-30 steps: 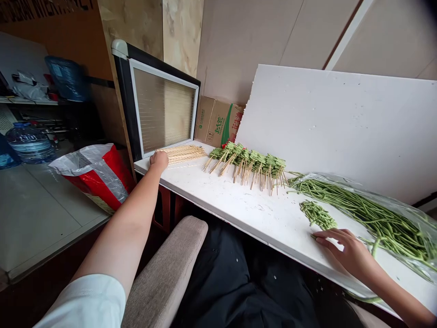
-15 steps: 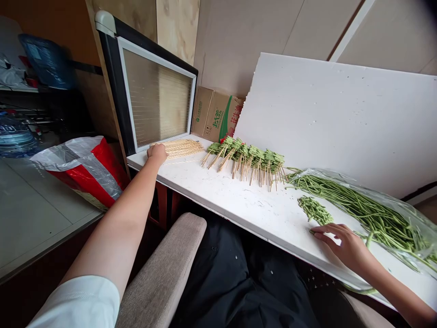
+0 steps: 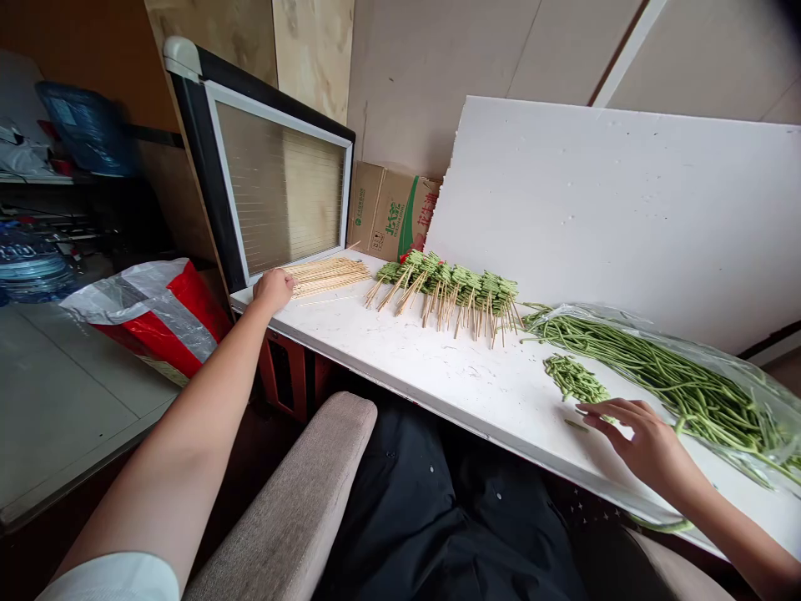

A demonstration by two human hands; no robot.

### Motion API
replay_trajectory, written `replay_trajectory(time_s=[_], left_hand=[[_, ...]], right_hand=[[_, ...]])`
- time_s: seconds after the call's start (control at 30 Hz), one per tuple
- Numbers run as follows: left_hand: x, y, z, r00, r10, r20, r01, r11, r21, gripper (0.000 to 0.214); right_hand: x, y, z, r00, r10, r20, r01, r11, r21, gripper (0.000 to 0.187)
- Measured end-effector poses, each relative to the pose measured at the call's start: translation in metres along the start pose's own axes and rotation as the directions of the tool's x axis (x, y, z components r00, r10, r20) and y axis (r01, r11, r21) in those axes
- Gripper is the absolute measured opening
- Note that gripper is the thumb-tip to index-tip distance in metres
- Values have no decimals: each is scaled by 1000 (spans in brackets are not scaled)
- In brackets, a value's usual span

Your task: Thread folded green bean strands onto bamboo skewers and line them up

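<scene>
My left hand (image 3: 273, 289) reaches far left to the near end of a pile of bare bamboo skewers (image 3: 329, 275) on the white board (image 3: 438, 376); its fingers are curled at the sticks, and what they grip is hidden. My right hand (image 3: 638, 438) hovers low over the board with fingers spread, just beside a small heap of cut green bean pieces (image 3: 574, 379). One loose piece (image 3: 576, 424) lies by its fingertips. A row of finished bean skewers (image 3: 456, 292) lies between the two hands. Long green beans (image 3: 676, 384) lie on a clear plastic bag at the right.
A framed glass panel (image 3: 275, 179) leans behind the skewer pile. A cardboard box (image 3: 391, 213) and a white foam sheet (image 3: 613, 217) stand at the back. A red and white plastic bag (image 3: 147, 313) sits left, and a beige chair arm (image 3: 294, 509) is below.
My left hand stays at the skewer pile, shifting slightly left. My right hand has lifted a little off the board, leaving one bean piece lying free. The view has drifted.
</scene>
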State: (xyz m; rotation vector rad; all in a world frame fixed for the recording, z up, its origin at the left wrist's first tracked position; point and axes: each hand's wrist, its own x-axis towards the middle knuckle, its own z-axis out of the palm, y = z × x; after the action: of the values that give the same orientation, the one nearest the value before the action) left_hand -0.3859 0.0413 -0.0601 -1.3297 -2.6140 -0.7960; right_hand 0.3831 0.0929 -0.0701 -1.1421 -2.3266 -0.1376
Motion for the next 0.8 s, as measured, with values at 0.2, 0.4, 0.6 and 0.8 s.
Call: replay_trajectory(time_s=[0.2,0.4,0.6,0.8], left_hand=[[-50,1,-27,996,50,79,-21,942,-336,45],[-117,-37,-102,983,64,172,-14,961,-277,60],[-130,-32,-137,963,-8,268,58,982,-177,51],[-112,-18,-113,976,-36,213,42,999,-23,45]], right_hand=[[1,-12,-18,998,26,-55,-25,999,31,36],[-2,-17,-30,993,26,-116,-19,998,62,31],[-4,-10,-34,989,76,-129,-62,992,107,35],[-9,-15,-37,964,225,-142,-161,919,360,37]])
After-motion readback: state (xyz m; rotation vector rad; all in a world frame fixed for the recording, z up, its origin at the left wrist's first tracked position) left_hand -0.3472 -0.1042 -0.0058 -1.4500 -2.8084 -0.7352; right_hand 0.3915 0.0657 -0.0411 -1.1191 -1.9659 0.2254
